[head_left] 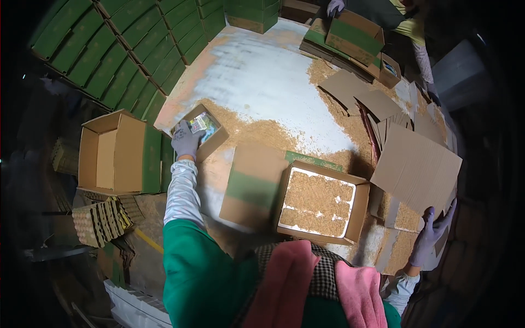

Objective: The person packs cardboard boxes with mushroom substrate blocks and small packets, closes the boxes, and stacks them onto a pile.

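Observation:
My gloved left hand reaches into a small open cardboard box at the left of the table. Its fingers and thumb are closed at a small printed packet; bluish packets lie beside it. On the right, my gloved right hand has its thumb at the lower edge of a flat brown cardboard sheet, which is raised and tilted. Between my hands stands an open carton. A white tray inside it is covered with brown, husk-like loose filling, and its flap folds out to the left.
Green cartons are stacked at the far left, near an empty open carton and egg trays. Loose husks and cardboard sheets lie on the table. Another person's gloved hand touches a carton.

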Tool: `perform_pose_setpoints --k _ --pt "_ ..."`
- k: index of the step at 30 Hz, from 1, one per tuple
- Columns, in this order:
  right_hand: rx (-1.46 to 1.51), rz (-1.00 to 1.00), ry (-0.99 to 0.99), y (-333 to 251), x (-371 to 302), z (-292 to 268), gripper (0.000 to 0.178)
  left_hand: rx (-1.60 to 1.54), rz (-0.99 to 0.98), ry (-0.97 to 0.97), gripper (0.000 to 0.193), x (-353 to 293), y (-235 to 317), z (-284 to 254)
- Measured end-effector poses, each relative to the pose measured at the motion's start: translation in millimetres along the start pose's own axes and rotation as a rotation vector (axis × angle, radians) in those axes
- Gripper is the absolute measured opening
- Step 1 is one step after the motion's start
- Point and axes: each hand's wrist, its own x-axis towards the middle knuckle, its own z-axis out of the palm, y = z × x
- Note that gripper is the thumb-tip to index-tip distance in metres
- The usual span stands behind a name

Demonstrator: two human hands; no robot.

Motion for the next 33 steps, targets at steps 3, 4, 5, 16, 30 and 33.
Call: perform_pose_setpoints --k 3,4,5,16,30,33 --pt "0.206 0.085 0.018 -18 -20 -9 0.053 0.045 -0.094 -0.051 0.044 8 -8 17" --pt "-0.009 -0.023 -0.115 -6 -24 -20 0.051 -0.054 -0.082 -0.084 0.037 19 -31 37" --pt "-0.234 -0.11 -0.232 -3 -31 -27 0.05 -0.058 -0.061 -0.087 0.037 21 -24 34" --pt "0.515 0.488 -0.87 -4 -89 71 0.051 -0.302 1.454 -0.234 0.014 -218 140 -41" --pt "-0.515 -0.286 -1.033 1 -91 68 0.031 -0.178 1.302 -0.749 0.052 -242 160 -38" --pt "-0.286 0.098 -0.647 28 -62 32 0.047 -0.497 0.913 -0.459 0.065 -222 142 -71"
